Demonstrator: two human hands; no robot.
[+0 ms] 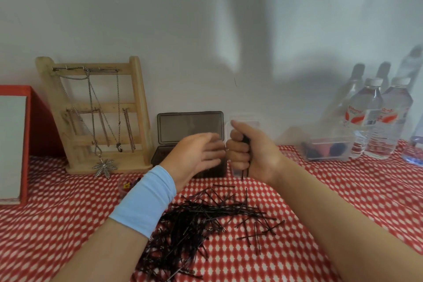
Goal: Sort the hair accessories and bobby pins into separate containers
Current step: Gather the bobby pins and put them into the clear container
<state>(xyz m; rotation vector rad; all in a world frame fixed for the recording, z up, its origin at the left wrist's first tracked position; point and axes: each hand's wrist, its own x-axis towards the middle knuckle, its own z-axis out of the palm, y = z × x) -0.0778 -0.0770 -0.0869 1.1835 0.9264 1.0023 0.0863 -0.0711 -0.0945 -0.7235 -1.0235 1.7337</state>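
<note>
A heap of black bobby pins point(196, 224) lies on the red-and-white cloth in front of me. My right hand point(247, 151) is raised above it in a fist, gripping a bundle of bobby pins whose ends stick out above and below the fist. My left hand point(196, 155), blurred, has its fingers extended toward the right fist, just left of it. Behind the hands stands a dark box point(190, 128) with its lid up. A small clear container point(242, 121) stands behind the right hand, mostly hidden. Further right, a clear tub point(327, 149) holds dark and red hair accessories.
A wooden jewellery stand point(98, 117) hung with chains leans on the wall at the left, beside a red-framed mirror point(16, 144). Water bottles point(375, 119) stand at the right. A small container with coloured clips point(127, 186) shows partly behind my left wrist.
</note>
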